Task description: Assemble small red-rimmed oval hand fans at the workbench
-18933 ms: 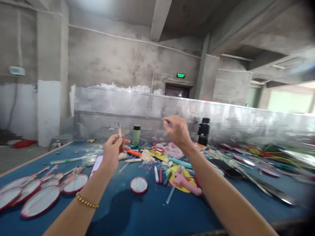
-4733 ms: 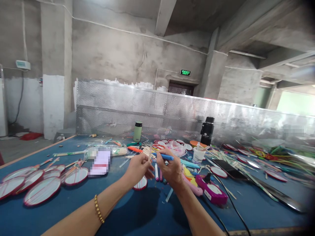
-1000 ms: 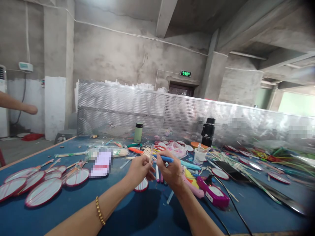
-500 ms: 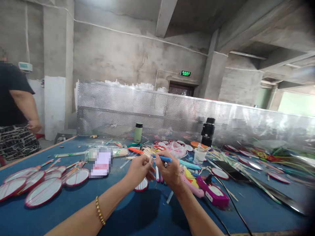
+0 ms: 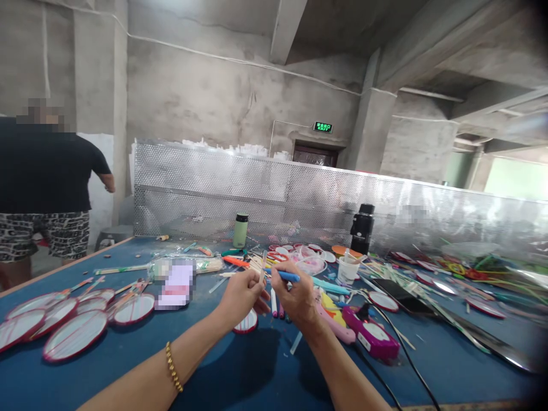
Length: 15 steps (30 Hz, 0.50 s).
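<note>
Near the middle of the table, my left hand [image 5: 245,291] pinches a thin pale flat stick [image 5: 264,264] that points upward. My right hand [image 5: 297,294] is closed around a blue pen [image 5: 287,276], its front end close to the stick. Whether the pen touches the stick I cannot tell. Below my left hand shows part of a round white disc [image 5: 246,322] with a red rim; the fingers cover its upper edge. Two pink-ended markers [image 5: 274,307] lie between my hands.
Several red-rimmed discs [image 5: 76,335] and a phone [image 5: 176,285] lie on the left. A purple device [image 5: 370,333], black cables, a white cup [image 5: 347,270] and a dark tablet-like slab [image 5: 400,297] are on the right. Farther back stand a green bottle [image 5: 240,231] and a black flask [image 5: 363,229].
The person at the far left has moved further into view and turned, one arm now reaching out to the right. Both my hands, the stick and the pen stay nearly where they were.
</note>
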Available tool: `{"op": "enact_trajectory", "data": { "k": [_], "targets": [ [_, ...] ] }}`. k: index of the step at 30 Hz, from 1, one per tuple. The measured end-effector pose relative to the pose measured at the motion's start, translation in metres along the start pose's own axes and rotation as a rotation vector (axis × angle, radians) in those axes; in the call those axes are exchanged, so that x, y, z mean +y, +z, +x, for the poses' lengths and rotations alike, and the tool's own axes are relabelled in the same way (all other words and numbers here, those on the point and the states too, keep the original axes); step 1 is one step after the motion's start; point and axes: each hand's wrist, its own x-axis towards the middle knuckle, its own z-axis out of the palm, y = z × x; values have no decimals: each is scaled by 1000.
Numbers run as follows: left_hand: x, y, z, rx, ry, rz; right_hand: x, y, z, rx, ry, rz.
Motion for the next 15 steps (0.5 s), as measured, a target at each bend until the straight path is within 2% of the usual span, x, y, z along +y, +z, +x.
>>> {"op": "enact_trajectory", "data": {
  "k": [15],
  "targets": [
    [-1,-1,0,-21,9,-21,-1,-1,0,-8,-4,1]
  ]
}}
